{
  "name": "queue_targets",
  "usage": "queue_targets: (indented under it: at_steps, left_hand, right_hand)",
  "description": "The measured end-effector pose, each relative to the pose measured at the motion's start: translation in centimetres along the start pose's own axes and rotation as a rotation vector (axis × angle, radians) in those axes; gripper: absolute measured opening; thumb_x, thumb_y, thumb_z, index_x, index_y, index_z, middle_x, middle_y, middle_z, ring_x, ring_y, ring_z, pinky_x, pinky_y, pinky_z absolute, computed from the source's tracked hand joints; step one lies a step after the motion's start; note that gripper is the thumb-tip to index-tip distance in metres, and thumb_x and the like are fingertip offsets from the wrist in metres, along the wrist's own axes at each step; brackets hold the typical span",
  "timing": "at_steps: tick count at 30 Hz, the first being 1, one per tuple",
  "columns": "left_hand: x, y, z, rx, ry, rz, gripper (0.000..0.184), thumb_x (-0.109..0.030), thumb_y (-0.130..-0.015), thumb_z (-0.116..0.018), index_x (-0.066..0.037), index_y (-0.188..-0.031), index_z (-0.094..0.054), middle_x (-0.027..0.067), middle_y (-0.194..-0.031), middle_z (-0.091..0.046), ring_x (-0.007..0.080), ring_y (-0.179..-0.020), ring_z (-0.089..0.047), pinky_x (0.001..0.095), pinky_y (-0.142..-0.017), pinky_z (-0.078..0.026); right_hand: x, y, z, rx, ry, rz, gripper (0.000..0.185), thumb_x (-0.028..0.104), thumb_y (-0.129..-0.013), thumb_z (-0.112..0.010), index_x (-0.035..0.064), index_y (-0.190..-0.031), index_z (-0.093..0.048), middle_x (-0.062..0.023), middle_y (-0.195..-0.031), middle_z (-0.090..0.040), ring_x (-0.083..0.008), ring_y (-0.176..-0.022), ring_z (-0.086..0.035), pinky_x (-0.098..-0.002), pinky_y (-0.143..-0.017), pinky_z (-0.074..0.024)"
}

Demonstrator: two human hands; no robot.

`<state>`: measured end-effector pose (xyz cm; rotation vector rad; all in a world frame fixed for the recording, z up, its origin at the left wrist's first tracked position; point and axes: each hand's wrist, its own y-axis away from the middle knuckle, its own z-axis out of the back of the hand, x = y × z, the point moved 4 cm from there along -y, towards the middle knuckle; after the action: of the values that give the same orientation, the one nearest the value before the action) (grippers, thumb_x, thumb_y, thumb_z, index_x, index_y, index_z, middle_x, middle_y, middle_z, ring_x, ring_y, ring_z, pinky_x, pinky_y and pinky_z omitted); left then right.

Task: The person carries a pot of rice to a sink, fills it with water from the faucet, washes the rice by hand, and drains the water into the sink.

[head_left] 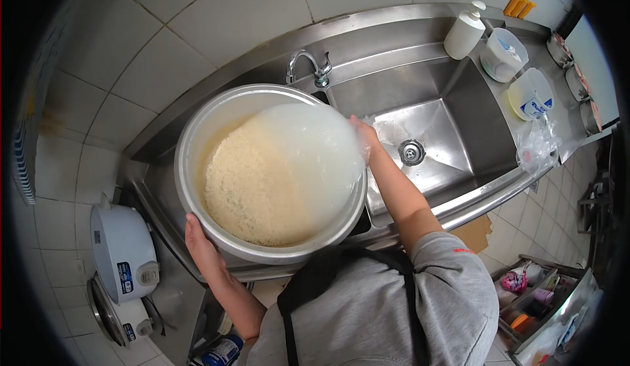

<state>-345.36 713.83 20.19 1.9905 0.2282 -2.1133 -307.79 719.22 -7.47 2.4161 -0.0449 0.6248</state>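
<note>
A large round metal pot (pixel 190 199) is tilted over the left part of the steel sink. Pale rice (pixel 239 189) lies in its left side, and cloudy water (pixel 315 146) has gathered on the right, near the rim. My left hand (pixel 202 243) is against the pot's lower left outer wall, with its fingers partly hidden by the pot. On the pot's right side, my right hand (pixel 365 136) holds the rim; its fingertips are blurred. Behind the pot stands a curved faucet (pixel 308 66).
The right sink basin (pixel 459 107) has a round drain (pixel 411 151). A pump bottle (pixel 465 33), a white tub (pixel 504 54), a yellowish container (pixel 530 94) and a plastic bag (pixel 538 146) are at the right. Rice cookers (pixel 121 251) stand at the left.
</note>
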Motion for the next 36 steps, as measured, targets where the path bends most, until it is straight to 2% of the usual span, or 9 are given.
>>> queue_targets:
  at_steps: [2,8,11,14,17,20,23,32,36]
  left_hand:
    - [-0.4,0.2,-0.3,0.007,0.013,0.001,0.041,-0.034,-0.092,-0.044,0.003,-0.104,-0.054,0.0087,-0.098,-0.06,0.0137,-0.087,-0.055,0.0258,-0.079,-0.041]
    - [-0.2,0.0,0.1,0.012,0.014,-0.008,0.04,-0.033,-0.092,-0.044,0.004,-0.106,-0.054,0.0094,-0.098,-0.06,0.0145,-0.088,-0.056,0.0264,-0.08,-0.042]
    - [-0.5,0.1,0.1,0.022,0.038,0.015,0.039,-0.032,-0.092,-0.043,0.004,-0.107,-0.053,0.0097,-0.099,-0.06,0.015,-0.088,-0.056,0.027,-0.08,-0.042]
    - [-1.1,0.2,-0.2,0.03,0.074,0.053,0.039,-0.031,-0.092,-0.044,0.004,-0.107,-0.053,0.01,-0.099,-0.06,0.0154,-0.088,-0.056,0.0275,-0.08,-0.042]
    - [-0.8,-0.1,0.1,0.041,0.104,0.053,0.038,-0.03,-0.092,-0.044,0.004,-0.105,-0.055,0.0103,-0.098,-0.06,0.0156,-0.088,-0.057,0.0276,-0.079,-0.043]
    - [-0.1,-0.8,0.4,0.059,0.127,0.041,0.037,-0.029,-0.092,-0.045,0.003,-0.103,-0.057,0.0102,-0.096,-0.061,0.0154,-0.087,-0.057,0.0273,-0.078,-0.043]
    - [-0.2,-0.9,0.3,0.06,0.132,0.046,0.035,-0.029,-0.091,-0.045,0.003,-0.101,-0.058,0.0098,-0.095,-0.062,0.0151,-0.085,-0.058,0.0269,-0.078,-0.043]
    - [-1.0,-0.4,-0.8,0.065,0.093,0.03,0.035,-0.028,-0.091,-0.046,0.003,-0.1,-0.058,0.0093,-0.092,-0.063,0.0142,-0.081,-0.059,0.0254,-0.074,-0.045]
    - [-0.9,-0.7,-0.7,0.05,0.081,0.013,0.037,-0.03,-0.091,-0.046,0.003,-0.101,-0.058,0.0093,-0.092,-0.063,0.0136,-0.081,-0.058,0.0253,-0.075,-0.044]
  right_hand:
    - [0.2,0.6,-0.4,-0.03,0.059,0.013,0.036,0.034,-0.088,-0.05,0.0007,-0.098,-0.058,-0.0089,-0.089,-0.061,-0.0202,-0.077,-0.059,-0.0327,-0.07,-0.0485]
    - [-0.6,-0.7,-0.1,0.075,-0.056,0.01,0.034,0.032,-0.088,-0.048,0.0024,-0.102,-0.058,-0.007,-0.089,-0.061,-0.02,-0.078,-0.059,-0.0323,-0.071,-0.0486]
    - [0.7,3.2,-2.3,-0.023,-0.126,0.065,0.034,0.031,-0.088,-0.048,0.0032,-0.106,-0.055,-0.0075,-0.092,-0.06,-0.021,-0.081,-0.059,-0.0332,-0.074,-0.0489]
    - [0.5,2.8,-2.0,-0.015,-0.125,0.016,0.036,0.03,-0.089,-0.046,0.0028,-0.112,-0.05,-0.0104,-0.097,-0.059,-0.023,-0.086,-0.059,-0.0352,-0.077,-0.0489]
    - [-0.3,-0.3,-0.1,0.09,0.007,-0.136,0.035,0.025,-0.086,-0.053,0.0027,-0.113,-0.051,-0.0092,-0.096,-0.058,-0.0228,-0.084,-0.059,-0.0333,-0.074,-0.0486]
    - [-0.2,-0.8,-0.7,0.152,0.016,-0.049,0.036,0.03,-0.09,-0.045,0.0002,-0.109,-0.051,-0.0131,-0.099,-0.059,-0.0235,-0.086,-0.059,-0.0351,-0.077,-0.0492]
    - [-0.4,-2.5,0.3,0.073,0.002,-0.058,0.029,0.028,-0.084,-0.056,0.0008,-0.095,-0.057,-0.0092,-0.084,-0.06,-0.0208,-0.075,-0.059,-0.0337,-0.069,-0.0493]
    - [-1.2,-8.9,2.3,0.013,0.362,0.061,0.021,0.023,-0.084,-0.058,0.0024,-0.087,-0.055,-0.0074,-0.079,-0.059,-0.0158,-0.067,-0.057,-0.0281,-0.061,-0.0493]
    - [-0.8,-8.6,1.6,0.045,0.198,0.059,0.02,0.023,-0.083,-0.059,0.0042,-0.08,-0.055,-0.0037,-0.071,-0.057,-0.0123,-0.061,-0.054,-0.0248,-0.055,-0.0463]
